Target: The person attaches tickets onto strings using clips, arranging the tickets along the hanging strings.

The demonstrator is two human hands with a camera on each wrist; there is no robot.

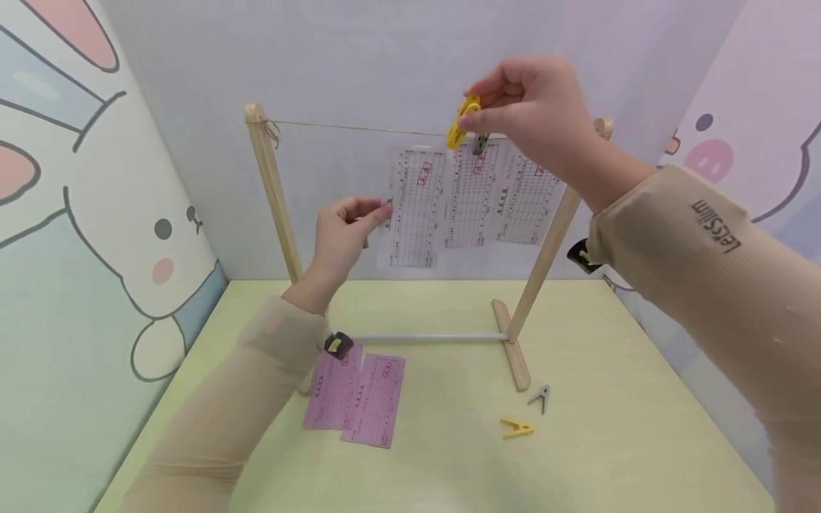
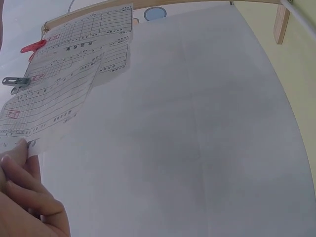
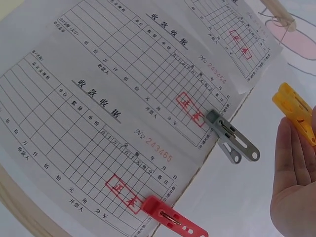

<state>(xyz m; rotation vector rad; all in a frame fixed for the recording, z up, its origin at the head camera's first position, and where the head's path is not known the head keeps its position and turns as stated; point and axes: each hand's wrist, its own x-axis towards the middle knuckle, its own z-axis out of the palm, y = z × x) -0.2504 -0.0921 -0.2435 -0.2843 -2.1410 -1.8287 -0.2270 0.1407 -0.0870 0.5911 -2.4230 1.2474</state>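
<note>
My left hand point(image 1: 343, 235) pinches the left edge of a white receipt slip point(image 1: 417, 214), held just under the string point(image 1: 359, 127). Between thumb and fingers of my right hand point(image 1: 539, 107) is a yellow clothespin point(image 1: 460, 128), beside the slip's upper right corner. A second receipt slip point(image 1: 473, 199) hangs beside it from a grey clothespin point(image 3: 232, 136). Farther right, a third slip point(image 1: 529, 199) hangs from a red clothespin point(image 3: 173, 217), hidden behind my right hand in the head view.
The string runs between two wooden posts point(image 1: 535, 267), joined low down by a white rod point(image 1: 430, 336). Two pink slips point(image 1: 375, 402) lie on the table point(image 1: 449, 470) at front left. A grey clothespin point(image 1: 541, 399) and a yellow one point(image 1: 517, 427) lie at front right.
</note>
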